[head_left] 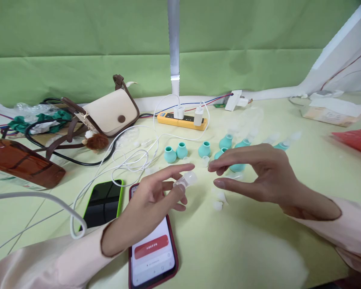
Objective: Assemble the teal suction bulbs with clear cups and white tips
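Note:
My left hand [156,200] pinches a short clear plastic tube with a wider, frosted end [189,178] between thumb and fingers, above the table. To its right my right hand [258,174] is open, thumb and fingers apart with nothing between them. Just left of those fingertips stands a small translucent cup-like piece [205,161]. Beyond the hands are several teal rubber bulbs, among them an open-necked one [204,149] and one with a clear piece in its neck [226,141]. My right hand partly hides others. Small white bits [218,205] lie below it.
A phone with a lit screen [152,257] lies under my left hand, beside a green-cased phone [104,200]. White cables [138,160] loop at left. Behind are a cream handbag [111,112], a yellow power strip [165,119] and a tissue pack [332,112]. A brown bottle [27,162] lies far left.

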### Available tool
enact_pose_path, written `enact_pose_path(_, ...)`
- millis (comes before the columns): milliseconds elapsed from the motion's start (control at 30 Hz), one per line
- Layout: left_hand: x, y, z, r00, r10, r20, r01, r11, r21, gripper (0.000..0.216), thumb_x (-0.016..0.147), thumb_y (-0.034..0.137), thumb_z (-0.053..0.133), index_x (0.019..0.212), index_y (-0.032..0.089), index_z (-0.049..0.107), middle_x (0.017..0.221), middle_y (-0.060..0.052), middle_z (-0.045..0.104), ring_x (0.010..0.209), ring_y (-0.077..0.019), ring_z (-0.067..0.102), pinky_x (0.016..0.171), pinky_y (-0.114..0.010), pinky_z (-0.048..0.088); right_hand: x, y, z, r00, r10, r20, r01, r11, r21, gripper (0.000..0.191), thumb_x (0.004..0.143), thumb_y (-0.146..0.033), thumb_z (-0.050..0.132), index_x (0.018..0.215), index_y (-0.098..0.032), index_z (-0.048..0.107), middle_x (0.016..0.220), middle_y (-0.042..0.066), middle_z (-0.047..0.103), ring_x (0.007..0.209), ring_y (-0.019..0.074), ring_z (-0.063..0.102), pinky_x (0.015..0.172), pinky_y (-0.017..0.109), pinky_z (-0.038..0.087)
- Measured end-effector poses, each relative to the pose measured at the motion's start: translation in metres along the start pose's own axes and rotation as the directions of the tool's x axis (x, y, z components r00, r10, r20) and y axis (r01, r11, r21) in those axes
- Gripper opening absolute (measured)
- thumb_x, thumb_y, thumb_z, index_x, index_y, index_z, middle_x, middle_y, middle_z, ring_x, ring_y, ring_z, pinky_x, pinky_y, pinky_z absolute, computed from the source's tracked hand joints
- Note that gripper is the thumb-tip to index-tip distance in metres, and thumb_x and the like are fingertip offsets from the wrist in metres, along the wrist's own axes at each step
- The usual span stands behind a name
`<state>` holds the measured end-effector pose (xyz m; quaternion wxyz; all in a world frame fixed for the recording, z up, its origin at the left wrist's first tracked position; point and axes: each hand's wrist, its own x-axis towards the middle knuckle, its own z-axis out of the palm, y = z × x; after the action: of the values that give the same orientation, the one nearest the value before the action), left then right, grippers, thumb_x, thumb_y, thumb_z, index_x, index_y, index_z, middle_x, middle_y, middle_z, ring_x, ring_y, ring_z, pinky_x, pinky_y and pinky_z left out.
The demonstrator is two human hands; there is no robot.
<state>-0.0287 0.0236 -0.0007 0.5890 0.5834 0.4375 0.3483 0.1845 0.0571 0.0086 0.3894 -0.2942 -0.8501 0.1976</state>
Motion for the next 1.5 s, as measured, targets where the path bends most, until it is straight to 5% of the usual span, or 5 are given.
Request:
enact_pose_path(133,0.006,0.001,-0.004,0.982,-0.149,0.118,0.174,0.955,-0.241,0.023,0.082,0.026,0.051,0.104,0.024,0.054,0.075,0.000,0.055,0.060,-0.0111,0.058,0.058,-0.029,0.053,0.000,0.010,-0.019,0.826,0.127,0.549,0.072,0.942,-0.327,0.020,0.071,-0.022,0.060,0.091,-0.023,0.064,0.076,-0.001,0.066,0.061,0.0131,0.058,0.055,0.026,0.044)
enact_pose_path(233,0.009,-0.001,-0.006,0.969,-0.189,0.161,0.232,0.920,-0.316,0.018,0.081,0.027,0.052,0.098,0.020,0.053,0.070,0.000,0.057,0.056,-0.0112,0.057,0.055,-0.028,0.052,-0.003,0.016,-0.020,0.688,0.236,0.687,0.148,0.881,-0.450,0.023,0.072,-0.018,0.055,0.092,-0.026,0.062,0.078,-0.001,0.064,0.067,0.0166,0.058,0.054,0.026,0.040)
enact_pose_path(533,0.006,0.000,-0.005,0.990,-0.140,0.001,0.134,0.951,-0.280,0.026,0.074,0.014,0.059,0.098,0.023,0.057,0.077,0.002,0.050,0.066,-0.0095,0.055,0.063,-0.024,0.052,0.014,0.055,-0.009,0.922,0.297,0.246,-0.026,0.684,-0.729,0.028,0.079,-0.029,0.047,0.100,-0.016,0.060,0.083,0.004,0.065,0.070,0.0166,0.059,0.058,0.026,0.040)
enact_pose_path(1133,0.003,0.000,-0.002,0.989,-0.131,0.071,0.147,0.939,-0.311,0.028,0.078,0.025,0.057,0.106,0.021,0.054,0.080,-0.004,0.061,0.067,-0.0126,0.058,0.067,-0.028,0.050,0.015,0.074,-0.027,0.813,0.374,0.445,0.014,0.753,-0.658,0.029,0.073,-0.020,0.044,0.097,-0.018,0.060,0.090,0.006,0.060,0.077,0.0186,0.056,0.064,0.030,0.041)
enact_pose_path(1500,0.000,-0.002,0.000,0.996,-0.053,0.065,0.067,0.969,-0.239,0.029,0.079,0.024,0.056,0.108,0.027,0.055,0.087,-0.001,0.055,0.075,-0.0131,0.057,0.068,-0.028,0.052,0.013,0.035,-0.045,0.921,0.337,0.197,-0.314,0.939,-0.141,0.015,0.064,-0.029,0.066,0.075,-0.021,0.059,0.111,0.005,0.056,0.081,0.0182,0.060,0.060,0.029,0.054)
